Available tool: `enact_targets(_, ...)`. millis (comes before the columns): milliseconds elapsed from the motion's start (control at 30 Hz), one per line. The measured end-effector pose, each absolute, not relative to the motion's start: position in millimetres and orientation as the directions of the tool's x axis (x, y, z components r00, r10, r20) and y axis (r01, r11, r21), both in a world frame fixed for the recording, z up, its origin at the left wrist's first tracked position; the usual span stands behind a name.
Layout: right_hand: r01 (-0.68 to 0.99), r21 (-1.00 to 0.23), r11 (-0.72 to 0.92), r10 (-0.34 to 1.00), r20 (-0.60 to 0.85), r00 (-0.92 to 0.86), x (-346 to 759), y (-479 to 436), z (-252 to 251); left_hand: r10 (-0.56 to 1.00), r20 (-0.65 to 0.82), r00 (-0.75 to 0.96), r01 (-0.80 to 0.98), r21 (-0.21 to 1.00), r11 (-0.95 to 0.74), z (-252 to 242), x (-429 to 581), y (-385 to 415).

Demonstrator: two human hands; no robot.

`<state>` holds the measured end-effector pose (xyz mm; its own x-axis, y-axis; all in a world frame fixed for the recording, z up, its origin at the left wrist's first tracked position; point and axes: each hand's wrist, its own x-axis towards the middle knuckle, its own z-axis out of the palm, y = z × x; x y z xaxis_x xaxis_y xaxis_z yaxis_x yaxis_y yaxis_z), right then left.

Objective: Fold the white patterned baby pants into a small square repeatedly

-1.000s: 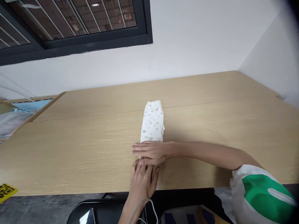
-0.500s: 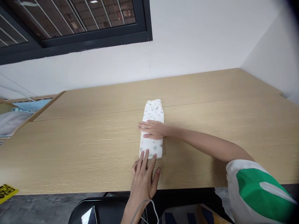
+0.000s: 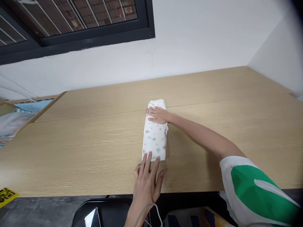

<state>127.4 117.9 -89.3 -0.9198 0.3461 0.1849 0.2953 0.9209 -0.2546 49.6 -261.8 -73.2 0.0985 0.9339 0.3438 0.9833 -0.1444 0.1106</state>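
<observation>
A folded white cloth (image 3: 155, 137) with a small printed pattern lies lengthwise on the wooden table (image 3: 94, 148), forming a long narrow strip. My right hand (image 3: 158, 115) rests flat across its far part, fingers stretched out to the left. The fingertips of my left hand (image 3: 147, 179) touch the cloth's near end, with the fingers spread and the thumb apart. A bit of cloth sticks out at the right edge, just below my right wrist. Neither hand grips anything.
Behind the table rise a white wall (image 3: 201, 34) and a dark-framed window (image 3: 94, 37). A black chair (image 3: 109, 211) stands at the near edge. A yellow label (image 3: 7, 196) marks the table's near left corner. Bedding (image 3: 16, 123) lies beyond the left end.
My right hand has slid away from me along the cloth, from its middle to its far part. My left hand stays at the near end.
</observation>
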Motion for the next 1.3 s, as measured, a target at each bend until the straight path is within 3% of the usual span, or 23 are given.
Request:
enact_targets(300, 0.433, -0.229, 0.872, 0.469, 0.137, -0.872, 120, 153, -85, 0.931, 0.351, 0.101, 0.982, 0.115, -0.150, -69, 52, -262)
enact_targets(1000, 0.411, -0.230, 0.882, 0.456, 0.198, -0.868, 118, 175, -91, 0.945, 0.319, 0.066, 0.985, 0.129, -0.113, -67, 55, -261)
enact_targets(1300, 0.437, -0.239, 0.867, 0.479, 0.158, -0.864, 118, 170, -85, 0.945, 0.321, 0.067, 0.984, 0.133, -0.115, -68, 55, -260)
